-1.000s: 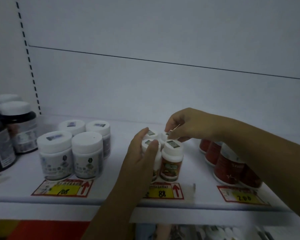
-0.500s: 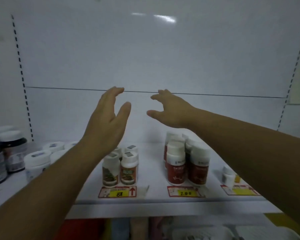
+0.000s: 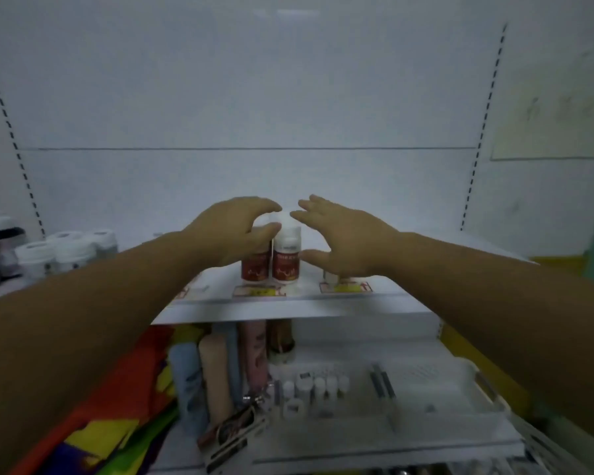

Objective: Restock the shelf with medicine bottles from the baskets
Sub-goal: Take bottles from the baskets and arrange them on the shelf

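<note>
Since the earlier frame both hands have dropped from mid-air to the red-labelled bottles [image 3: 285,255] at the shelf [image 3: 288,306] front: left hand [image 3: 235,231] fingers curl around the caps, right hand [image 3: 343,241] is spread open beside them; best squared gently, upright, labels forward.

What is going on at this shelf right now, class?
A person is tidying stock on a white shelf. Both bare hands reach around a cluster of red-labelled bottles with white caps: the left hand curls over the left bottles, the right hand is spread open beside them. Neither hand has lifted one. White-capped jars stand further left.
</note>
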Motion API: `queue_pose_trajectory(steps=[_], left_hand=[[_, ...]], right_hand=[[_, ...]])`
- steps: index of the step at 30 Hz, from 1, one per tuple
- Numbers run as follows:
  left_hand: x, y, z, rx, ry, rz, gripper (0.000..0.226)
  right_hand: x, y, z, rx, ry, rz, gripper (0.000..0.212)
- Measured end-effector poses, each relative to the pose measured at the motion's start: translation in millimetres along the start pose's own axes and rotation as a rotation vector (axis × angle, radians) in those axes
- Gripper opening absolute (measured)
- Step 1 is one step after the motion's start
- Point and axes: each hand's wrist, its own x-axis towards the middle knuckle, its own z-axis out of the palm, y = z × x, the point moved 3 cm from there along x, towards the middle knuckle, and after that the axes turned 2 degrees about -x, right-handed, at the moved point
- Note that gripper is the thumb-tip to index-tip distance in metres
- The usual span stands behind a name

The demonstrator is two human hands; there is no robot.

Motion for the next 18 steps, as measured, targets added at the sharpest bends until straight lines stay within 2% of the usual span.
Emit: queue_pose_trajectory(steps=[2, 3, 5, 7, 9, 13, 18], left_hand=[[-26.1, 27.3, 20.2, -0.096, 0.124, 0.07, 0.034], [-39.9, 38.6, 36.5, -0.11, 0.099, 0.108, 0.031], [-64.5, 55.7, 77.8, -0.035, -0.065, 0.195, 0.029], [-82.5, 59.4, 119.2, -0.019, -0.237, 0.204, 0.028], [-92.3, 49.8, 155.2, -0.119, -0.31, 0.096, 0.023], [-110.5, 23.5, 223.9, -0.303, -0.382, -0.177, 0.018], [-111.0, 5.5, 309.6, -0.357, -0.441, -0.302, 0.026]], right_hand=[[-34.4, -2.1, 7.7, 0.084, 0.105, -0.008, 0.055], [-52.0, -4.0, 16.4, 0.117, 0.104, -0.016, 0.049], [-85.1, -5.2, 43.5, 0.104, 0.004, -0.057, 0.042], [-113.0, 3.3, 77.7, 0.041, -0.157, -0.054, 0.037], [-134.1, 22.2, 112.2, 0.079, -0.267, 0.039, 0.035], [-166.0, 57.9, 182.4, 0.265, -0.33, 0.294, 0.023], [-188.4, 73.7, 275.7, 0.45, -0.425, 0.564, 0.024]])
